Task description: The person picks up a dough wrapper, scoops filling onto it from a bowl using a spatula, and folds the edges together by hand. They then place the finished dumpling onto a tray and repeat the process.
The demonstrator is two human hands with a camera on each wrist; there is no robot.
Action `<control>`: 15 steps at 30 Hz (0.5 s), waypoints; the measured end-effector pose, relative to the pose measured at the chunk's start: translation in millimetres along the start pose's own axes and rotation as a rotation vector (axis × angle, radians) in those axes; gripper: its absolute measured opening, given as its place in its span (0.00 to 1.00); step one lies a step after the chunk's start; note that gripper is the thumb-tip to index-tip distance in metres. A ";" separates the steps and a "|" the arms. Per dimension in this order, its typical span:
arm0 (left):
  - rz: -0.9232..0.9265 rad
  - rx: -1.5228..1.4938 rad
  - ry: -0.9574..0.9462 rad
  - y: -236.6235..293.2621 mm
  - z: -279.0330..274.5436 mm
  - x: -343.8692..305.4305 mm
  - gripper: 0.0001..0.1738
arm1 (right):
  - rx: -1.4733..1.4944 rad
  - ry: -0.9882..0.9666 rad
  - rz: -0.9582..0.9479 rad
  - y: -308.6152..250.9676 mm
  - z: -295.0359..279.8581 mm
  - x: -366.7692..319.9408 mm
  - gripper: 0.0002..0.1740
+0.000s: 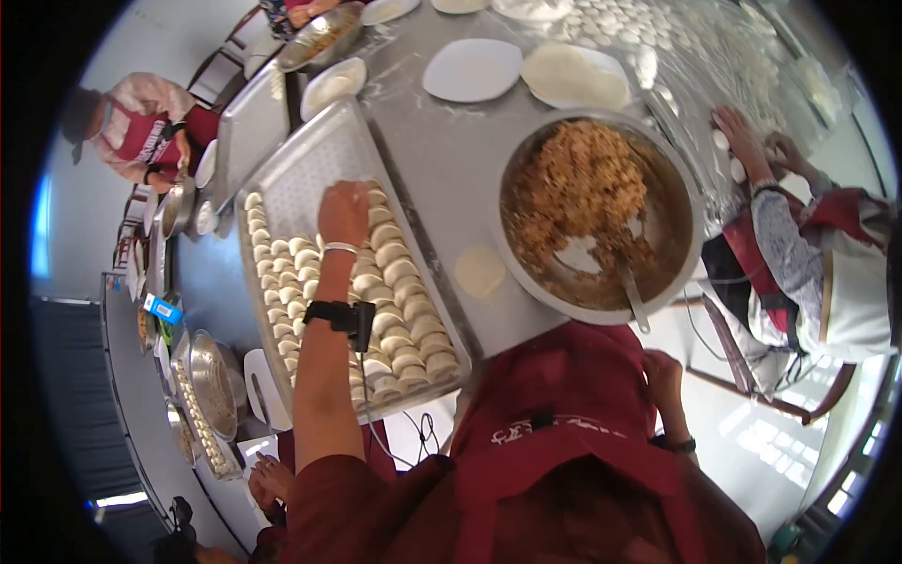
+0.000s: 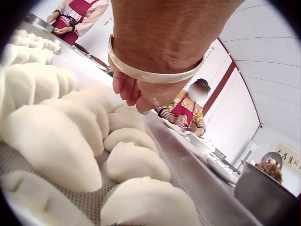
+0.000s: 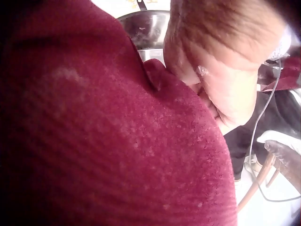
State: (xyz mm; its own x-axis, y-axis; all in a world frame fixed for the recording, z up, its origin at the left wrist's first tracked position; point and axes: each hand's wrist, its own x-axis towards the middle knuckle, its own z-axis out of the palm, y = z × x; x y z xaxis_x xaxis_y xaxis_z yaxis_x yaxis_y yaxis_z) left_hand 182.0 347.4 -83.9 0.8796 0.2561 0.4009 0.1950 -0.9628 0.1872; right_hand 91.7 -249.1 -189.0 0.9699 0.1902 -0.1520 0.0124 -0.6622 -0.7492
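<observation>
My left hand [image 1: 344, 214] reaches over a perforated metal tray [image 1: 296, 179], at the far end of the right-hand row of dumplings. In the left wrist view its fingers [image 2: 127, 89] bend down just above pale, pleated dumplings [image 2: 136, 160]; I cannot tell whether a dumpling is between them. Rows of dumplings [image 1: 399, 273] fill the near part of the tray. My right hand [image 1: 663, 376] hangs beside the red apron [image 1: 564, 385], its fingers loosely curled. In the right wrist view the apron partly hides those fingers, and no object shows in them.
Right of the tray, a round wrapper [image 1: 479, 272] lies on the metal table [image 1: 423, 150]. A large steel bowl [image 1: 508, 235] holds filling and a spoon [image 1: 632, 291]. White plates [image 1: 472, 70] stand farther back. Other people work around the table, one close on the right [image 1: 808, 254].
</observation>
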 end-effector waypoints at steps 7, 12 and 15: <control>0.295 -0.192 -0.130 91.8 -36.5 -15.5 0.06 | 0.036 -0.018 -0.036 -37.6 -3.1 4.3 0.11; 0.368 -0.103 -0.510 147.1 -17.9 -46.0 0.09 | 0.115 -0.030 -0.086 -61.7 -9.9 7.6 0.10; 0.337 0.026 -0.553 164.6 -11.5 -52.5 0.11 | 0.174 -0.018 -0.078 -67.5 -16.1 0.6 0.09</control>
State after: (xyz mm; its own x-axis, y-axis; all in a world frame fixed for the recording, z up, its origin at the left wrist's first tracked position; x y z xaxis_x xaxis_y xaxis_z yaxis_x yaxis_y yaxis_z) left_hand 163.0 176.6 -63.8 0.9866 -0.1366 -0.0888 -0.1269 -0.9861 0.1076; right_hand 95.3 -215.9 -128.1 0.9632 0.2499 -0.0994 0.0437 -0.5100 -0.8590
